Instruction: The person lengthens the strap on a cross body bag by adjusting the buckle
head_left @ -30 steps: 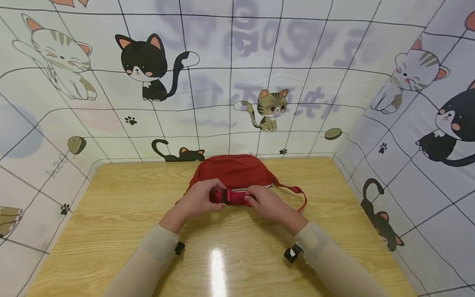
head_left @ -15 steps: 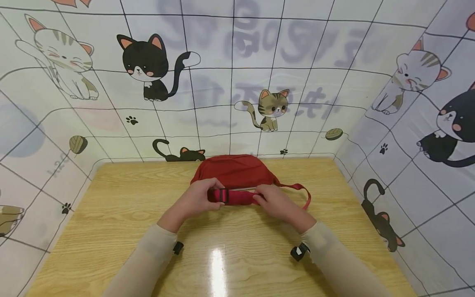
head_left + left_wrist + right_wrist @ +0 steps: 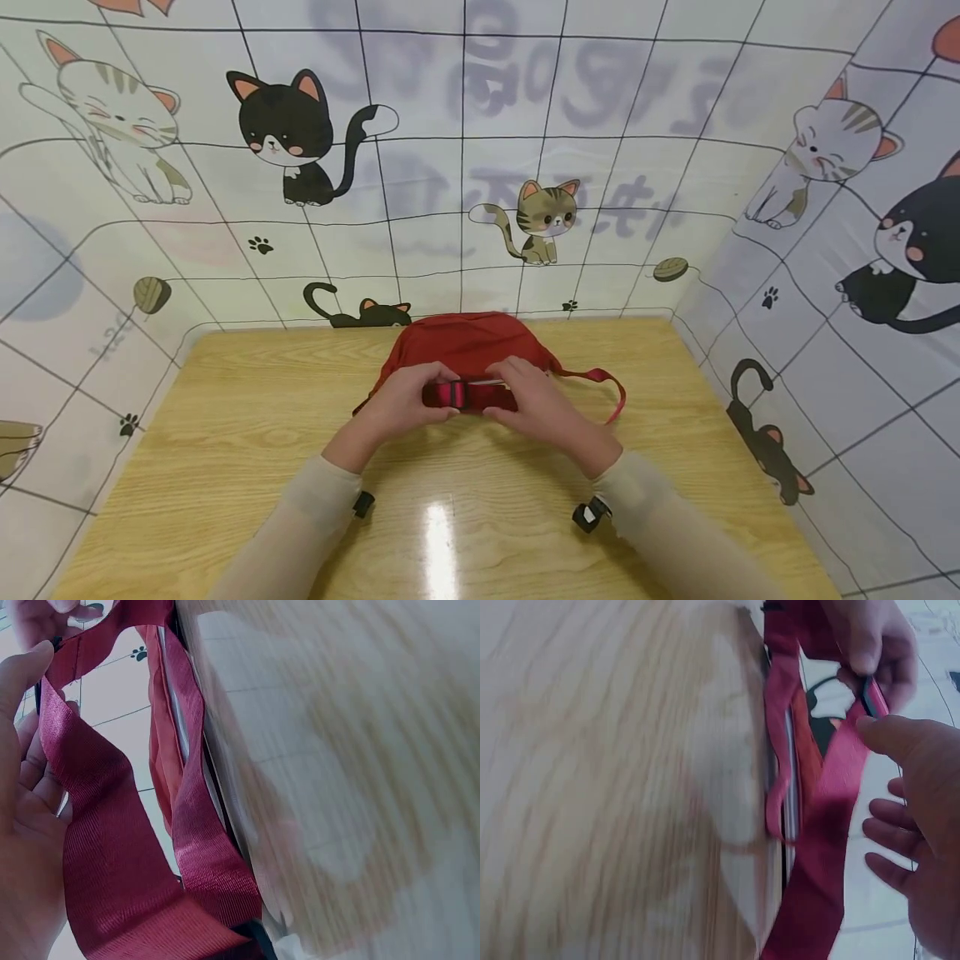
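A red waist bag (image 3: 472, 337) lies at the back of the table in the head view. In front of it runs its dark red webbing strap (image 3: 483, 398), with a black slider buckle (image 3: 456, 394). My left hand (image 3: 397, 404) pinches the strap at the buckle, thumb in front and fingers behind. The right hand (image 3: 536, 404) is beside the strap, its fingers spread apart. In the right wrist view, the right thumb (image 3: 900, 739) is at the strap (image 3: 829, 795) near the buckle, and whether it touches is unclear.
The wooden table (image 3: 247, 442) reaches back to a wall sheet (image 3: 435, 242) printed with cats and grid lines. A loop of strap (image 3: 618, 396) trails to the right of the bag. Black wrist devices (image 3: 588, 512) sit under both sleeves.
My right hand slid right along the strap, then came back left, and its fingers have loosened from the webbing. The left hand stays at the buckle.
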`<state>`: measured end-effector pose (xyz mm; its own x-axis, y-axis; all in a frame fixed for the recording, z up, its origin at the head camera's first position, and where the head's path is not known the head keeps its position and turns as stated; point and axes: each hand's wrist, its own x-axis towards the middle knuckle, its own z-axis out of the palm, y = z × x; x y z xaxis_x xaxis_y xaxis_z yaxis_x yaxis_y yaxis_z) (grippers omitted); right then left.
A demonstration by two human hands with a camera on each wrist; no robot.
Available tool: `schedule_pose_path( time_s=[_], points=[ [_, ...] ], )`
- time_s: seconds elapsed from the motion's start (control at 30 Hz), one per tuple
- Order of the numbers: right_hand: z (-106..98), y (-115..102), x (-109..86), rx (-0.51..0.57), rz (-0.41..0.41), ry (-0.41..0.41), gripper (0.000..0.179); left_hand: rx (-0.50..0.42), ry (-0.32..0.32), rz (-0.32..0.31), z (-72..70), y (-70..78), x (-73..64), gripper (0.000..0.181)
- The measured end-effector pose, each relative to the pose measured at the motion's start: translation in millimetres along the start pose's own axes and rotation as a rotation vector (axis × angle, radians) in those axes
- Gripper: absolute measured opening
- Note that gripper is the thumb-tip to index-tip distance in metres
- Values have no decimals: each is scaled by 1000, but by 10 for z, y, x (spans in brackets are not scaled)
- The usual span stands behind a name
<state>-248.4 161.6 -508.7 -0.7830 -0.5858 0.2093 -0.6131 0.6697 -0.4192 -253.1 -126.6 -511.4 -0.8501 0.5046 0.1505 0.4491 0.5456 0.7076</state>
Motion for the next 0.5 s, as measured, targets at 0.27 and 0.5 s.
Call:
schedule_pose_path(
  time_s=[0.27,0.5],
  points=[
    [155,-225,161,-47,-126,73,60,-13,3,32,24,-1,-11,45],
    [196,-214,184,-101,-162,103,54,-20,-28,15,30,-32,-27,48]
  ],
)
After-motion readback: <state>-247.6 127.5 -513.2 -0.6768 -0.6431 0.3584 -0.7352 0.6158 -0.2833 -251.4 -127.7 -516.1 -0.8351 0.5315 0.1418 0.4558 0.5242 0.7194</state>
